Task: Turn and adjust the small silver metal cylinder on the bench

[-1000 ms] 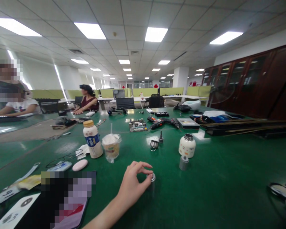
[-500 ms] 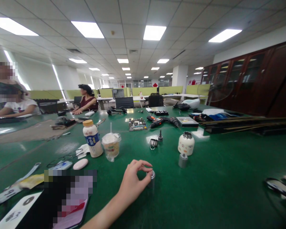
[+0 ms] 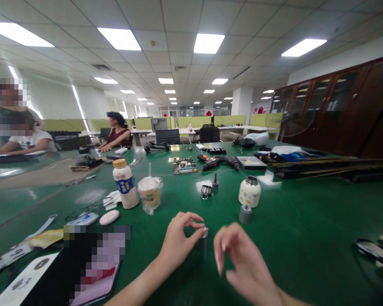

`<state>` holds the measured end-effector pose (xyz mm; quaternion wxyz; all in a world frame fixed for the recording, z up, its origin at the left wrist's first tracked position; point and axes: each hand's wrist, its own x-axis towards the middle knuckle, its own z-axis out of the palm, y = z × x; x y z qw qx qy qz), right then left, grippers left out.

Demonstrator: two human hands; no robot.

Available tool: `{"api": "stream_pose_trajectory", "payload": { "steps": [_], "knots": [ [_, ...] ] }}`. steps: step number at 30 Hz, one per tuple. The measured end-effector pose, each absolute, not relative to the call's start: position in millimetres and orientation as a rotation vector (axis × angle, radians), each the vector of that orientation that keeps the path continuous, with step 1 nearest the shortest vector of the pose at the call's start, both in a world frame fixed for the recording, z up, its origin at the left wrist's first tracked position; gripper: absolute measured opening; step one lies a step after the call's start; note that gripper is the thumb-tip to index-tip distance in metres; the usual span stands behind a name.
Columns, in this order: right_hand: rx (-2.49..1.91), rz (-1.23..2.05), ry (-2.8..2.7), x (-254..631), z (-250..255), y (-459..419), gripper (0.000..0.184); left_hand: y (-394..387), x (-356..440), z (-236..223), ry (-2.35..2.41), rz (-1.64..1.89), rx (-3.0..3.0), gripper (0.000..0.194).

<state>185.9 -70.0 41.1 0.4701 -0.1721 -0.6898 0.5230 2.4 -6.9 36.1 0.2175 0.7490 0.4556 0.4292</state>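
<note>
My left hand [image 3: 181,236] pinches the top of a small grey metal cylinder [image 3: 203,241] on the green table [image 3: 293,255]; fingertips partly hide its upper end. To the right of it my right hand [image 3: 242,259] hangs slightly blurred, thumb and fingers apart, with nothing between them. A similar grey cylinder [image 3: 245,216] stands upright farther right, in front of a cream-coloured flask [image 3: 250,193] with a bare metal neck. Beyond my left hand lie a metal cup-like lid with a ring [image 3: 206,191] and a small dark stepped metal part [image 3: 215,182].
Left are a milk-tea bottle [image 3: 126,187], a plastic drink cup with straw [image 3: 150,193], a pink oval object [image 3: 109,217] and a phone [image 3: 102,276]. Farther back lie a circuit board [image 3: 184,165] and power drills [image 3: 217,162]. Two people sit at the far left.
My right hand has come into view from the lower right, beside my left hand. The left hand keeps its pinch on the metal cylinder, nearly unmoved.
</note>
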Motion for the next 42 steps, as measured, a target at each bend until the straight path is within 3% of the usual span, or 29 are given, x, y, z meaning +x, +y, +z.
{"api": "stream_pose_trajectory", "payload": {
  "steps": [1,2,5,6,13,20,27,33,42],
  "knots": [
    [-0.624,1.002,-1.602,187,33,-52,0.027,-7,2,35,1.25,1.19,2.059,0.012],
    [-0.798,0.793,-1.593,188,25,-37,0.035,-7,3,35,1.232,1.186,2.05,0.011],
    [-1.032,0.774,-1.775,188,3,-11,0.069,-7,3,33,1.18,1.182,2.059,0.015],
    [-1.022,0.814,-1.828,186,-1,-8,0.073,-7,3,32,1.183,1.189,2.074,0.017],
    [-0.986,0.836,-1.964,172,3,-4,0.029,-7,2,37,1.302,1.206,2.103,0.022],
    [-1.029,0.83,-1.948,175,3,-6,0.031,2,-7,30,1.387,1.324,2.041,0.018],
    [-1.002,0.866,-1.923,176,7,-8,0.031,15,-24,2,1.505,1.066,2.131,0.013],
    [-1.005,0.897,-1.906,176,6,-5,0.032,6,-10,34,1.314,1.415,1.931,0.013],
    [-1.004,0.88,-1.923,176,3,-4,0.024,-7,4,42,1.315,1.209,2.051,0.011]
  ]
}}
